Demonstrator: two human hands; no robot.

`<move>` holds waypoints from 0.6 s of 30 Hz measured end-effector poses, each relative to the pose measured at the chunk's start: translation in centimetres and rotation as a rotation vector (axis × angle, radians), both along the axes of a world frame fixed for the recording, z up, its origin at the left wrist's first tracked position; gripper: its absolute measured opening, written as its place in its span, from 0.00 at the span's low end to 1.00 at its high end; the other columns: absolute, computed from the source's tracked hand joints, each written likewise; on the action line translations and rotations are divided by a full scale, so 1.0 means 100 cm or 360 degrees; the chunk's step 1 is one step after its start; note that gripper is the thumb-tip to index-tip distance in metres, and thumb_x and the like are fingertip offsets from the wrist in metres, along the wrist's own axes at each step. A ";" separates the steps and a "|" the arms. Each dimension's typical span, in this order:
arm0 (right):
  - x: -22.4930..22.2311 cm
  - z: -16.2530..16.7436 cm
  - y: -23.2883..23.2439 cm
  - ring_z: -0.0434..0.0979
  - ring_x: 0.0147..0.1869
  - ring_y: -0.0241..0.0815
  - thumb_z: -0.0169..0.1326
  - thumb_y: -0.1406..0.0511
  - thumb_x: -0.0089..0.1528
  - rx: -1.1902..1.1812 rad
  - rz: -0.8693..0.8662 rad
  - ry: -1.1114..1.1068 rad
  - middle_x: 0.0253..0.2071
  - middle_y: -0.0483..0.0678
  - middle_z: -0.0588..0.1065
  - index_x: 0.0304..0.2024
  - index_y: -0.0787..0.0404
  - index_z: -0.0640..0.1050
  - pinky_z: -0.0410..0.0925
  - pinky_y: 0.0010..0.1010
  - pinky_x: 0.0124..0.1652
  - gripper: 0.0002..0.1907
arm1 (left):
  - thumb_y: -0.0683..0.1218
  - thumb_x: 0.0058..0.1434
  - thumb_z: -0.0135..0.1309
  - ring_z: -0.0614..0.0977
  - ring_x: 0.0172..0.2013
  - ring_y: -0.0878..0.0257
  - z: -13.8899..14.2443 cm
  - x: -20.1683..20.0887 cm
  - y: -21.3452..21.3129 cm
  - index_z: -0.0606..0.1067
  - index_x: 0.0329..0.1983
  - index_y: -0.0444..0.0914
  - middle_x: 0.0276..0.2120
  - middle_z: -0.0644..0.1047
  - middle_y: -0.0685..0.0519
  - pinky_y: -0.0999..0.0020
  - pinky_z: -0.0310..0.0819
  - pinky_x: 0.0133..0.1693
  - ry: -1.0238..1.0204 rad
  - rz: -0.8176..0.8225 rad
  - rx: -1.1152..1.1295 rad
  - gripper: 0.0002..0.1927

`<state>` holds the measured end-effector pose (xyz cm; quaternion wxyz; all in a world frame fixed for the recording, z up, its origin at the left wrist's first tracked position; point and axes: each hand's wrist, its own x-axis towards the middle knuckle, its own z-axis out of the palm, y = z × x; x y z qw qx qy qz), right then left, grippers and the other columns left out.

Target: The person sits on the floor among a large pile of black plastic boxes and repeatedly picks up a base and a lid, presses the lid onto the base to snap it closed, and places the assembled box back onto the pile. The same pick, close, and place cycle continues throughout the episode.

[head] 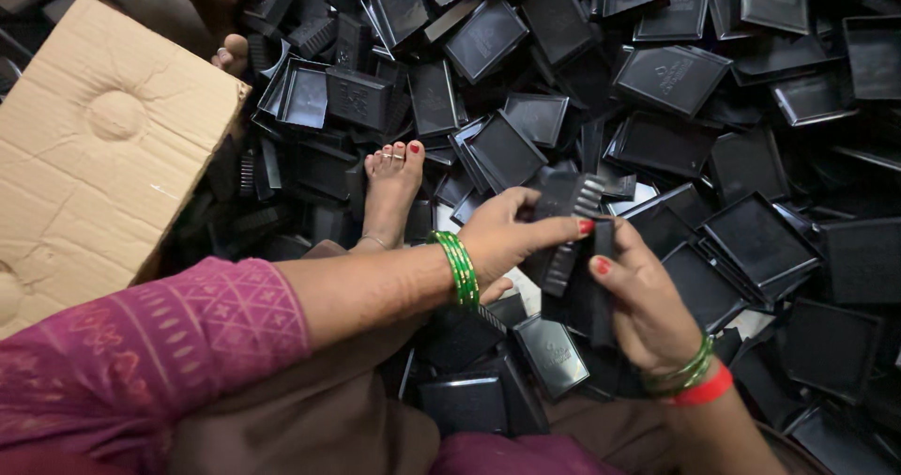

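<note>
Left hand (511, 236) pinches a ridged black plastic piece (563, 222) while right hand (638, 301) clasps a stack of black pieces (603, 283) just beside it, above the heap of black trays (751, 240); a loose pinch could drop it into the pile

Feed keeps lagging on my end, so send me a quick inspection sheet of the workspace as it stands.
Surface: floor almost wholly hidden under parts.
Job's things: black ribbed piece pinched in left hand; another black plastic piece gripped in right hand, the two held together.
Clutter: heap of black plastic trays all around, jumbled and overlapping.
Grippers: both hands bare, closed on the pieces, green bangles on left wrist.
Cables: nothing seen.
Surroundings: open cardboard box at left; person's bare foot among the trays.
</note>
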<state>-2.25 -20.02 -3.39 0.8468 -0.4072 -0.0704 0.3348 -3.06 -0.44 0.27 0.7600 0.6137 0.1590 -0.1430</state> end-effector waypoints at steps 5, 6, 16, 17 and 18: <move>0.004 0.004 -0.008 0.75 0.60 0.45 0.59 0.60 0.60 0.0156 -0.0101 0.0117 0.59 0.53 0.73 0.66 0.65 0.67 0.68 0.38 0.58 0.34 | 0.57 0.54 0.68 0.81 0.43 0.64 0.028 0.001 0.015 0.77 0.61 0.32 0.45 0.82 0.49 0.64 0.71 0.32 0.0283 -0.0283 0.0296 0.36; 0.005 0.005 -0.009 0.75 0.60 0.45 0.60 0.59 0.59 0.0181 -0.0145 0.0152 0.59 0.53 0.73 0.67 0.64 0.68 0.68 0.38 0.58 0.35 | 0.56 0.54 0.68 0.82 0.44 0.65 0.031 0.001 0.017 0.76 0.62 0.32 0.46 0.83 0.50 0.65 0.71 0.33 0.0316 -0.0291 0.0263 0.36; 0.001 0.002 -0.002 0.77 0.57 0.44 0.65 0.61 0.60 0.0203 -0.0257 -0.0057 0.57 0.54 0.72 0.71 0.62 0.63 0.73 0.36 0.54 0.40 | 0.49 0.47 0.73 0.82 0.49 0.61 0.016 -0.007 0.002 0.70 0.63 0.25 0.48 0.80 0.44 0.65 0.77 0.55 0.0069 -0.0470 -0.0195 0.43; 0.001 0.002 -0.002 0.77 0.57 0.44 0.65 0.61 0.60 0.0211 -0.0277 -0.0064 0.58 0.54 0.72 0.71 0.63 0.62 0.73 0.36 0.55 0.40 | 0.49 0.46 0.73 0.82 0.48 0.61 0.015 -0.007 0.002 0.70 0.62 0.25 0.47 0.81 0.44 0.66 0.77 0.54 0.0079 -0.0484 -0.0182 0.43; 0.000 0.002 -0.002 0.77 0.57 0.44 0.65 0.61 0.60 0.0218 -0.0296 -0.0071 0.58 0.54 0.72 0.70 0.63 0.62 0.73 0.36 0.55 0.40 | 0.49 0.46 0.73 0.82 0.48 0.61 0.014 -0.008 0.002 0.71 0.62 0.25 0.47 0.81 0.45 0.65 0.77 0.54 0.0071 -0.0478 -0.0152 0.43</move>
